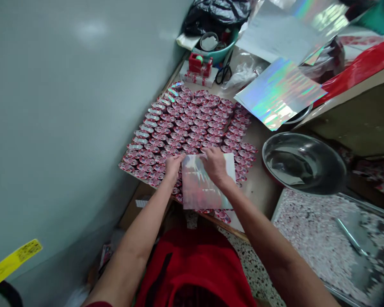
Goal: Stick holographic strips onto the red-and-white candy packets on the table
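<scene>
A silvery holographic sheet (195, 187) lies over the front part of many small pink-and-red printed pieces (179, 123) laid out in rows on the table. My left hand (173, 166) pinches the sheet's upper left corner between thumb and fingers. At the upper edge, right of the middle, my right hand (215, 164) is closed with its fingers bent down onto the sheet; its fingertips are partly hidden. Along the left side of the rows, several pieces carry shiny pale strips (144, 134).
A steel bowl (304, 164) stands right of the rows, above a metal tray (281, 209) of small pale bits with a metal tool (352, 236). More holographic sheets (280, 91) lie behind. A red tape dispenser (200, 65), scissors (224, 73) and a teal basin (222, 53) stand at the back.
</scene>
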A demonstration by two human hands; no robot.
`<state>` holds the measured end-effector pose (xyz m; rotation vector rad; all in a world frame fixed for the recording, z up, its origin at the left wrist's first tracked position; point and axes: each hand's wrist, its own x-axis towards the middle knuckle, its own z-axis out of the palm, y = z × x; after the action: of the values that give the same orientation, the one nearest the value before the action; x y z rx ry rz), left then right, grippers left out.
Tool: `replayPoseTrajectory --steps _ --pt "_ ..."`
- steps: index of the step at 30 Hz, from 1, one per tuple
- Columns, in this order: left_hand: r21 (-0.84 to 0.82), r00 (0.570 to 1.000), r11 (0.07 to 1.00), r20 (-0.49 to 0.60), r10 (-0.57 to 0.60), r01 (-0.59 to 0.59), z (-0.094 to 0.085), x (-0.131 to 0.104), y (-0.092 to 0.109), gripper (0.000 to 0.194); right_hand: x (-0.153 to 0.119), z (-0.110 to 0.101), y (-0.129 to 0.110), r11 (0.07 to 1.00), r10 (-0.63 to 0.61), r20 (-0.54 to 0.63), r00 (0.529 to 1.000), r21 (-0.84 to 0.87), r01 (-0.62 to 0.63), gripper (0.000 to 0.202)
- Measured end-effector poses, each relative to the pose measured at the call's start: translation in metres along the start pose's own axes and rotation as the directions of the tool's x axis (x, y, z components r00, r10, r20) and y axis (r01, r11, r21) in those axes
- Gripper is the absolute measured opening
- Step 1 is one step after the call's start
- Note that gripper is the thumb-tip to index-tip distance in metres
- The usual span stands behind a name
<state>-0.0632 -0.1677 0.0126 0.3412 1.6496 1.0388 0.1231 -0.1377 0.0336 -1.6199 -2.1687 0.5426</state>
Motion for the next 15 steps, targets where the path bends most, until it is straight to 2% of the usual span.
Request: replayPoseTrajectory --steps 3,5,9,15 --pt "0.01 0.996 0.999 0.079 -0.044 0.043 -0.007 -0.004 0.005 0.035 -0.003 0.035 -0.041 0.997 -0.051 0.058 0.997 0.059 0.047 0.035" --pt "0.009 0.992 0.999 0.113 -0.048 0.048 -0.012 -0.007 0.009 0.032 -0.005 0.05 -0.053 0.998 -0.05 0.073 0.996 0.039 0.047 0.034" --pt "-0.02 0.992 0.997 0.107 -0.068 0.071 -0.015 -0.009 0.01 0.024 -0.016 0.065 -0.057 0.997 -0.081 0.077 0.994 -0.003 0.082 0.034" --pt "-0.105 0.982 0.982 0.119 -0.144 0.156 -0.012 -0.009 0.009 0.018 -0.055 0.08 -0.06 0.992 -0.122 0.011 0.992 -0.024 0.123 0.047"
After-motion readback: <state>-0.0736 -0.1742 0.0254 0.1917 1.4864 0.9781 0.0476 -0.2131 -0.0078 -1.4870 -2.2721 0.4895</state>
